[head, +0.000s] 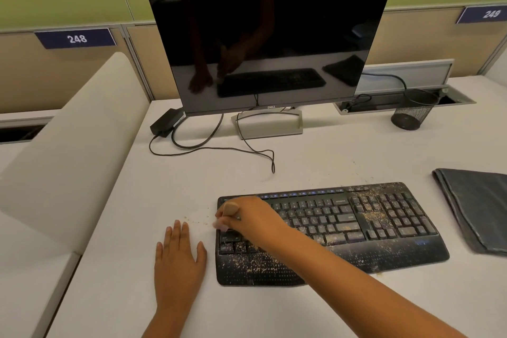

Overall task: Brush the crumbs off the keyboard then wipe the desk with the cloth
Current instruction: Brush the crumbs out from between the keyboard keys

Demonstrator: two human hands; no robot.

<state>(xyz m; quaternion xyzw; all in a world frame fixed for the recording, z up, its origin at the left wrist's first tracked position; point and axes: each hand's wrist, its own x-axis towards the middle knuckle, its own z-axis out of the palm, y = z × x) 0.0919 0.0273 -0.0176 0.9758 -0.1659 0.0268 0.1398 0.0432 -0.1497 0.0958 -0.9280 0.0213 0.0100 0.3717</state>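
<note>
My white desk (329, 153) is hard and flat, so wiping it should be easy. The black keyboard (329, 230) lies at the middle and looks stiff and light; it could slide, so I would hold its left edge. The dark folded cloth (477, 208) lies at 3 o'clock from it, soft and floppy, best grabbed by a corner. My left hand (178, 263) rests flat on the desk at 9 o'clock, fingers straight. My right hand (247, 221) is curled around a small brush (229, 214) over the left keys. Tiny crumbs (370, 217) look loose and light.
</note>
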